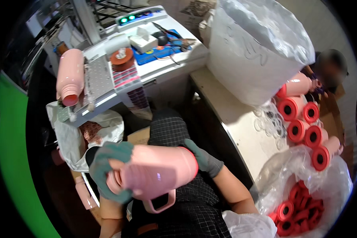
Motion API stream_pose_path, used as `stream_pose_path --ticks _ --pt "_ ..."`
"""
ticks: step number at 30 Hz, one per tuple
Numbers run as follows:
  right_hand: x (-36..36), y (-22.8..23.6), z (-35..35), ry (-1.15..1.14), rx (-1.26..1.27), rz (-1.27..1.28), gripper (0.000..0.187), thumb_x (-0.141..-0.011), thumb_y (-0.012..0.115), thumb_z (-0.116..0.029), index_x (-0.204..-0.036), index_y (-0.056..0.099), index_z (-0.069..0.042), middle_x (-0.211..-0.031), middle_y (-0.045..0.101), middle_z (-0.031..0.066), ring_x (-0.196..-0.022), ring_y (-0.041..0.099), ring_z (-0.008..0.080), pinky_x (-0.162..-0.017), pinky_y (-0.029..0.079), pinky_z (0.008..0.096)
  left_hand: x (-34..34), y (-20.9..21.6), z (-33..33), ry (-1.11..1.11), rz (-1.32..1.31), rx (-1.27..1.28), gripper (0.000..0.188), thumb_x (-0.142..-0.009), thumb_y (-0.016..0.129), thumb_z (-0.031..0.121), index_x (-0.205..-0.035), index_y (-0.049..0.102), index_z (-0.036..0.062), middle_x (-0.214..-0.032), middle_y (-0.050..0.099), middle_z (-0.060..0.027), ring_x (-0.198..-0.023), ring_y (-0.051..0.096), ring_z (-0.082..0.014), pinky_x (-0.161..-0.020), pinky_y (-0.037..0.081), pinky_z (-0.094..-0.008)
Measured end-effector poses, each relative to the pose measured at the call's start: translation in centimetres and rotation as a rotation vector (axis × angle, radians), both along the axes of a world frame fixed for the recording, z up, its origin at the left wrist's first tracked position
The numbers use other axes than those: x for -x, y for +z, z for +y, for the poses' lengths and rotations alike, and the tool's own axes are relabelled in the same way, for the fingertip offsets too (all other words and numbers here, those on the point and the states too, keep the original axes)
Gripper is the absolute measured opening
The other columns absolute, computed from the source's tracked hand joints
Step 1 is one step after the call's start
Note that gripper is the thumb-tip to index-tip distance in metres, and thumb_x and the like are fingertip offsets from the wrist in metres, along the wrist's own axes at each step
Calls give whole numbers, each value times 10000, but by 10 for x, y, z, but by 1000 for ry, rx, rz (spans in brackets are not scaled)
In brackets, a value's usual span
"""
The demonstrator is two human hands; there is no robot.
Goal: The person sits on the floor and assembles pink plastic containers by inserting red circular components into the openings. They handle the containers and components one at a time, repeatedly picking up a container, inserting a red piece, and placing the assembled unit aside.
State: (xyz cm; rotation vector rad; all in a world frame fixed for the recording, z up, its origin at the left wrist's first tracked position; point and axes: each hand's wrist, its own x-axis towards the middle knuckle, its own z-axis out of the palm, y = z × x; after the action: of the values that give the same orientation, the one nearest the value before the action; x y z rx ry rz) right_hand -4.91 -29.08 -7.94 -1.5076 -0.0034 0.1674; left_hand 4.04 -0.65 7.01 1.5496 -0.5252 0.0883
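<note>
Across my lap lies a large pink flask (158, 170) with a loop handle hanging below it. Its narrow neck points left and a red rim rings its base at the right. My left hand (111, 170), in a green-grey work glove, is wrapped around the neck end. Against the red-rimmed base presses my right hand (204, 158), also gloved, with its fingers partly hidden behind the flask. Another pink flask (70, 75), without a visible handle, rests on a white machine's perforated plate (100, 75), its open mouth toward me.
A blue mat (154, 55) with pliers and a tissue box lies on the machine. Right, a bench (222, 101) carries a big white sack (254, 51), clear rings and red-based pink flasks (299, 131). A bag (265, 174) holds red parts. Another person sits beyond.
</note>
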Motion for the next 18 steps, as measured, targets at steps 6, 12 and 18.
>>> stream_pose_path --ticks 6,12,18 --pt "-26 30 -6 66 -688 205 692 -1101 419 -531 -1496 503 30 -1362 668 104 -1204 638 189 -1054 484 327 -28 -113 60 258 401 680 481 -1094 487 382 -1394 508 7 -1192 637 -79 -1085 630 -194 -992 520 -364" --pt "-21 55 35 -318 -107 -42 510 -1105 483 -343 -1452 536 26 -1313 675 167 -1168 654 207 -1016 521 335 -11 -156 80 361 239 432 409 -1111 439 251 -1416 505 -13 -1162 657 -71 -1101 628 -178 -1021 504 -354" --pt "-19 50 58 -385 109 -26 756 -929 797 -327 -1511 464 22 -1429 583 188 -1309 578 273 -1117 464 410 2 -120 50 491 -60 84 438 -1116 402 231 -1430 480 -64 -1160 663 -104 -1084 632 -190 -1023 490 -340"
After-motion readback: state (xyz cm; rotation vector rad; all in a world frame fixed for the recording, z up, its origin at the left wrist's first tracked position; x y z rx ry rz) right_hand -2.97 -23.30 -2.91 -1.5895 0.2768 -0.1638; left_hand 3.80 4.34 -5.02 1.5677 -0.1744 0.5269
